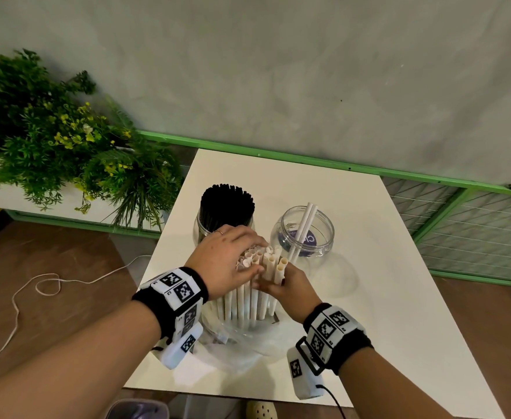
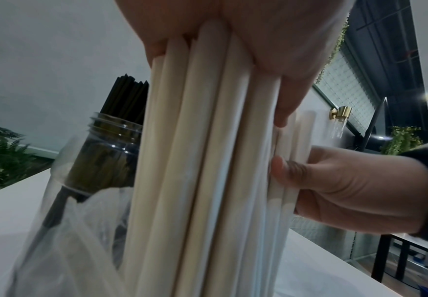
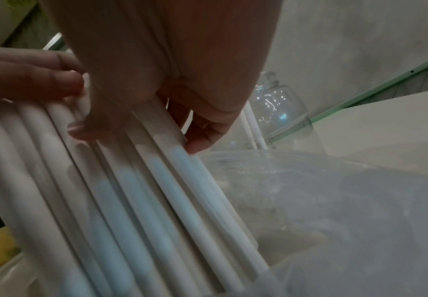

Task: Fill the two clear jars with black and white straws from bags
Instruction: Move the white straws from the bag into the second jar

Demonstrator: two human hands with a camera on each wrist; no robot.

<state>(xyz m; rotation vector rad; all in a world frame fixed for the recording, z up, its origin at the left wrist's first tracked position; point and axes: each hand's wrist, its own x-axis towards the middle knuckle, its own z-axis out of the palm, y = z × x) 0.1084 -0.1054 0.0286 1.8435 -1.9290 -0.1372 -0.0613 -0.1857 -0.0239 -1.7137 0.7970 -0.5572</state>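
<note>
We see a white table (image 1: pixel 354 267) with two clear jars at its far half. The left jar (image 1: pixel 201 228) is packed with upright black straws (image 1: pixel 227 204). The right jar (image 1: pixel 305 234) holds only two white straws (image 1: pixel 304 228), leaning with their upper ends over the far rim.

Nearer the body, a bundle of white straws (image 1: pixel 248 285) stands roughly upright, lower ends inside a crumpled clear bag (image 1: pixel 239 343) lying on the table.

Left hand (image 1: pixel 227 261): palm over the upper part of the bundle, fingers curled across the open straw tops and the thumb pressed on the near side. The left wrist view shows the straws (image 2: pixel 202 160) running down from under the palm, a fingertip lying on them. We read this as a grip on the bundle.

Right hand (image 1: pixel 290 287): at the right side of the bundle, below the tops. In the left wrist view the right hand (image 2: pixel 355 188) has its thumb on the near side of a few outer straws and its fingers behind them. The right wrist view confirms: thumb and fingers of the right hand (image 3: pixel 157 96) close around several straws (image 3: pixel 136 180), with the left hand's fingers (image 3: pixel 24 80) touching just beside.

Left of the table stands a plant (image 1: pixel 60 140); a white cord (image 1: pixel 36 285) lies on the floor.
</note>
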